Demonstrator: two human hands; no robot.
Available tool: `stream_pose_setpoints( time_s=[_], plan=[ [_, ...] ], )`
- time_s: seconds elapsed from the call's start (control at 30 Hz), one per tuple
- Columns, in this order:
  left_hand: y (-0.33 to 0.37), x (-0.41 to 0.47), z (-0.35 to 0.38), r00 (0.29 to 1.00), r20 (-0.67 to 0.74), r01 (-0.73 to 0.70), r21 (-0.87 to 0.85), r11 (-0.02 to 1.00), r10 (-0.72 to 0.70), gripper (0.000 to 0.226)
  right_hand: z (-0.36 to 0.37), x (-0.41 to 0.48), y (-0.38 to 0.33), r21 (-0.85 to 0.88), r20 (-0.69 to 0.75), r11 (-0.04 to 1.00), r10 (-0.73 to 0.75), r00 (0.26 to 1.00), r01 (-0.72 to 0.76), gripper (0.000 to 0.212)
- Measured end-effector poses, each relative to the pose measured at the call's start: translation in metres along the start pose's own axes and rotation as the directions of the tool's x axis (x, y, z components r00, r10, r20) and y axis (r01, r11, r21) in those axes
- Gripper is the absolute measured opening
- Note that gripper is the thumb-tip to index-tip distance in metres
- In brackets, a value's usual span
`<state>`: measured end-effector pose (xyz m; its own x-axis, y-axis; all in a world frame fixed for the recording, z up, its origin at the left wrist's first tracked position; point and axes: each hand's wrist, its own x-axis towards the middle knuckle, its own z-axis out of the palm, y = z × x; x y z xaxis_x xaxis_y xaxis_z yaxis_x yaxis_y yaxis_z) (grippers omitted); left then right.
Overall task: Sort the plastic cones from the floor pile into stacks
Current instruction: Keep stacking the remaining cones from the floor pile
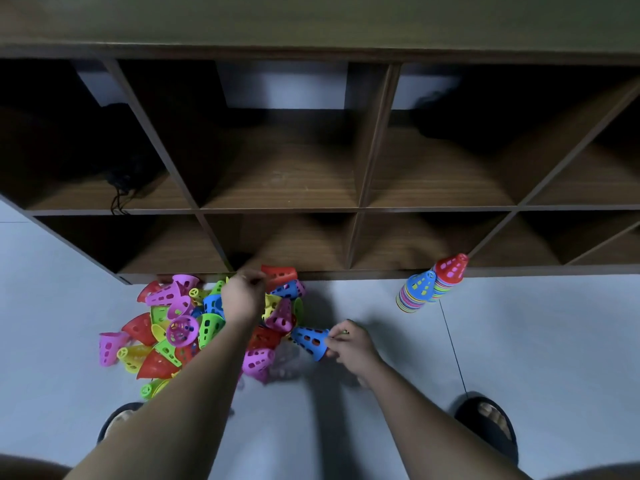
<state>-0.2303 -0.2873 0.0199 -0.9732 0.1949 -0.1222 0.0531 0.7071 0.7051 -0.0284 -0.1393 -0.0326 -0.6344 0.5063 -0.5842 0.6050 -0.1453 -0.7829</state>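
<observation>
2 cones are held at the floor pile [166, 327]: left hand [244, 296] pinches a red cone [281, 275], right hand [350, 348] grips a blue cone [309, 341].

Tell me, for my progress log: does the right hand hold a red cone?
No, the cone that the right hand pinches is blue.

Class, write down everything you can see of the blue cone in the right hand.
The blue cone looks like smooth plastic, its wall pierced by rows of oblong holes. It is tipped sideways, narrow end toward the pile, wide rim toward the right hand, whose fingers pinch that rim. Whether it touches the floor is unclear.
</observation>
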Motion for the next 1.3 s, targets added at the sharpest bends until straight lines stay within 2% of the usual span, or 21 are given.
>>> stream_pose_setpoints(
  time_s=[0.13, 0.33, 0.5, 0.6, 0.8, 1.07, 1.3],
  plan=[
    [0.010, -0.024, 0.009, 0.993, 0.000, 0.118, -0.231, 0.966, -0.121, 0.009, -0.011, -0.002, -0.006, 0.090, -0.031, 0.996, -0.003, 1.000, 0.006, 0.013],
    [0.017, -0.039, 0.025, 0.971, 0.086, 0.241, -0.397, 0.885, -0.225, 0.008, -0.035, 0.000, -0.003, 0.216, -0.100, 0.975, 0.079, 0.992, -0.056, 0.014],
    [0.020, -0.049, 0.044, 0.919, 0.300, 0.390, -0.588, 0.708, -0.257, 0.015, -0.047, 0.004, 0.010, 0.221, -0.147, 0.970, 0.135, 0.980, -0.101, 0.011],
    [0.025, -0.057, 0.053, 0.886, 0.406, 0.439, -0.582, 0.685, -0.223, 0.013, -0.047, 0.006, 0.016, 0.189, -0.152, 0.976, 0.141, 0.978, -0.111, 0.011],
    [0.021, -0.062, 0.071, 0.852, 0.490, 0.445, -0.496, 0.745, -0.183, 0.006, -0.035, 0.018, 0.025, 0.104, -0.192, 0.985, 0.154, 0.969, -0.135, 0.010],
    [0.008, -0.075, 0.098, 0.868, 0.462, 0.371, -0.354, 0.859, -0.184, 0.005, -0.031, 0.023, 0.041, 0.041, -0.191, 0.970, 0.243, 0.951, -0.240, 0.015],
    [-0.002, -0.081, 0.105, 0.893, 0.426, 0.227, -0.147, 0.963, -0.145, 0.014, -0.030, 0.018, 0.041, -0.029, -0.067, 0.955, 0.293, 0.954, -0.296, 0.015]
  ],
)
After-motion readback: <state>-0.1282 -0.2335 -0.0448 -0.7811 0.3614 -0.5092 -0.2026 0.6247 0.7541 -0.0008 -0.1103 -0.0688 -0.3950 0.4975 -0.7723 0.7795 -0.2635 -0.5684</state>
